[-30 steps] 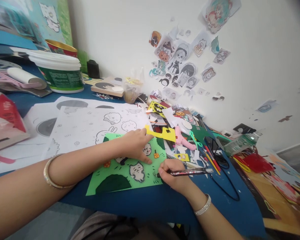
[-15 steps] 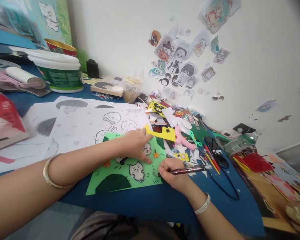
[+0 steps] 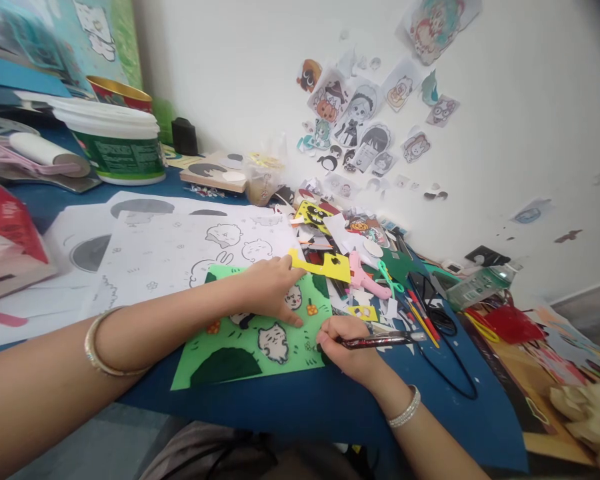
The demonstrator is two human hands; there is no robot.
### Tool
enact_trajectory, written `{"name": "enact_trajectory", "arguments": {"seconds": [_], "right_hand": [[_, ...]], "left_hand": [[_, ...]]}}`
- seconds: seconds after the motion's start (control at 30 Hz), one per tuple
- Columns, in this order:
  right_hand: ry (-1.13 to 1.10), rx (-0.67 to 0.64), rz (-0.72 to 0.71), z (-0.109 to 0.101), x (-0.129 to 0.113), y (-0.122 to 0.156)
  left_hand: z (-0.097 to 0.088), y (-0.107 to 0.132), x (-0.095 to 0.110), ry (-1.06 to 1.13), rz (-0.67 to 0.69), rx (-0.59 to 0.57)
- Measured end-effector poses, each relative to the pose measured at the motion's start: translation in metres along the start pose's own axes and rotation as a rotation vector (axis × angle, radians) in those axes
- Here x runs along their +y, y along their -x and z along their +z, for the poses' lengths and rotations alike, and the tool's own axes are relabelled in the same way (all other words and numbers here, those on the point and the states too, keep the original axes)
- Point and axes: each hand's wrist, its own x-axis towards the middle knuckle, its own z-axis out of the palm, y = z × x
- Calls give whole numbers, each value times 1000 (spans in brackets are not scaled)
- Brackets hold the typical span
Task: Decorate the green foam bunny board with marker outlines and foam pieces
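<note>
A light green sheet (image 3: 240,347) with small white cat figures, orange pumpkins and dark green mounds lies on the blue table (image 3: 290,407). My left hand (image 3: 270,290) rests on its upper part, fingers bent and pressing it flat. My right hand (image 3: 347,347) is closed round a dark pen (image 3: 380,341), whose tip touches the sheet's right edge. Each wrist wears a bangle.
A white sheet of line drawings (image 3: 180,250) lies behind the green one. A pile of paper scraps, a pink glue gun (image 3: 367,280), green scissors (image 3: 391,280), pencils and a black cable sit to the right. A white tub (image 3: 120,143) stands at the back left; cut-outs cover the wall.
Both hands stay almost still on the green sheet. A crumpled beige thing has come into view at the lower right corner.
</note>
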Motion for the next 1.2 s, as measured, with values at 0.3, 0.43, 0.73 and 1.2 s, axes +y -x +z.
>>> {"name": "enact_trajectory", "arguments": {"seconds": [0.3,0.43,0.73,1.2], "right_hand": [[26,24,-20,-1,-3,0],[59,20,-26,-1,-3,0],[39,7,-6,-1,-1,-1],[9,30,6,0,-1,-1]], "left_hand": [[1,-1,0,2,-3,-3],[1,-1,-1,1,5,7],[1,0,0,10,-3,1],[1,-1,0,3,-3,7]]}}
